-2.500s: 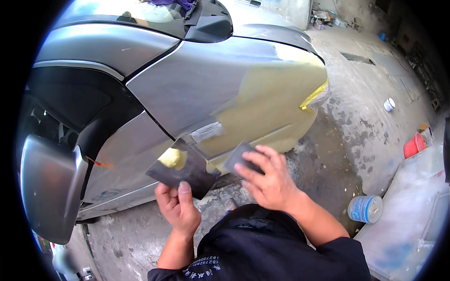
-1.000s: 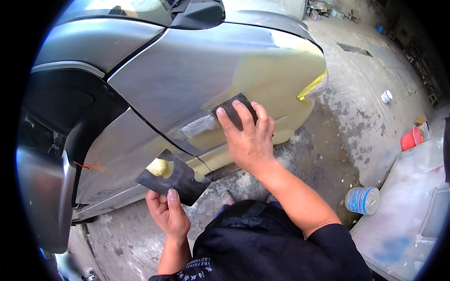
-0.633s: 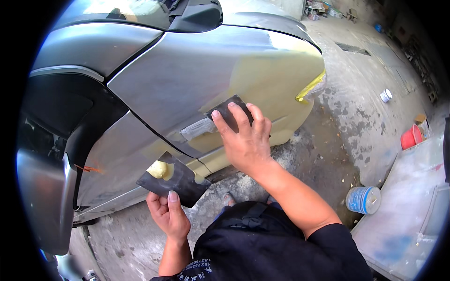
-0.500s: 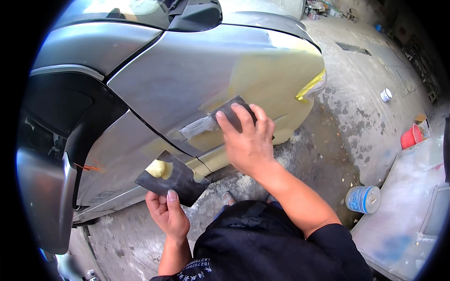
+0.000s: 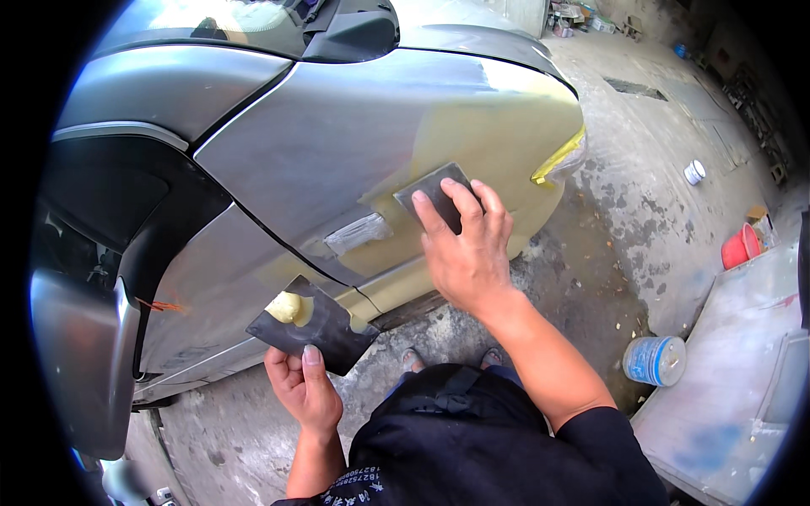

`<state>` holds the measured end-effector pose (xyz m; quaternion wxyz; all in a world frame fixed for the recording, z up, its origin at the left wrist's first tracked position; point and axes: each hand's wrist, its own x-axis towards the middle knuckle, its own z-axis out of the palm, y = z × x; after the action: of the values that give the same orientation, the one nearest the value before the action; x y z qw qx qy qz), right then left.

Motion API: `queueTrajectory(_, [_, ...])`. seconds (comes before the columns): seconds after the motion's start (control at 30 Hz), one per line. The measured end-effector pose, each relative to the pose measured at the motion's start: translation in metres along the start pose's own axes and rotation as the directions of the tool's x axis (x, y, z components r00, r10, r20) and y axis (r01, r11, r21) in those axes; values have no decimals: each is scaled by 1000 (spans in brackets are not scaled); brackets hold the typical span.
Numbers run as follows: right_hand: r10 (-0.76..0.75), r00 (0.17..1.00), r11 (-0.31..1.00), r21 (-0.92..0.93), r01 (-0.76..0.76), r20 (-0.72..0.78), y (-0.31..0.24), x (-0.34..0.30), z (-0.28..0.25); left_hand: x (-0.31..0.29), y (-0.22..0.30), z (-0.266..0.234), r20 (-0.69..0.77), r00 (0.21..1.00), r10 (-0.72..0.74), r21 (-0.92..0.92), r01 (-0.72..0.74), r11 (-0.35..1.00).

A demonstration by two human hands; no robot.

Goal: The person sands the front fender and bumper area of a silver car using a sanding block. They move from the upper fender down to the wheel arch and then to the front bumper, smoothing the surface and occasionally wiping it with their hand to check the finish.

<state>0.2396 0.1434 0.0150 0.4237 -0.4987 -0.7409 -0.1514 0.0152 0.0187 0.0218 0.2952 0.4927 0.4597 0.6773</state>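
Note:
My left hand (image 5: 306,388) pinches the lower edge of a dark, flat mixing board (image 5: 325,331), thumb on top. A lump of pale yellow filler (image 5: 285,307) sits near its far left corner. My right hand (image 5: 472,244) holds a black rectangular spreader (image 5: 440,199), fingers spread across its upper face, against or just over the silver panel (image 5: 337,135) of a car. Yellowish filler (image 5: 494,143) covers a broad patch of that panel. Left of the spreader is a strip masked in whitish tape or film (image 5: 359,234); I cannot tell which.
A side mirror (image 5: 84,363) juts out at the left, beside the black window. Yellow tape (image 5: 558,158) edges the lamp at the car's end. On the concrete floor stand a blue-and-white bucket (image 5: 655,361), a red bucket (image 5: 741,246) and a small white tub (image 5: 693,172). A pale panel lies lower right.
My right hand and the spreader have moved right, away from the whitish strip, uncovering its right end. My left hand and the board have barely shifted.

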Motion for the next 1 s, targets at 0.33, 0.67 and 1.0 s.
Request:
queueTrajectory(0.33, [9, 998, 1000, -17, -8, 56, 5, -8, -4, 1, -4, -2, 49, 999, 4, -36, -2, 999])
queueTrajectory(0.67, [-61, 998, 994, -86, 60, -16, -15, 11, 11, 3, -2, -2, 11, 1000, 13, -4, -13, 1000])
queueTrajectory(1.0, [-24, 999, 1000, -10, 25, 38, -21, 8, -14, 1, -2, -6, 3, 1000, -14, 1, 14, 1000])
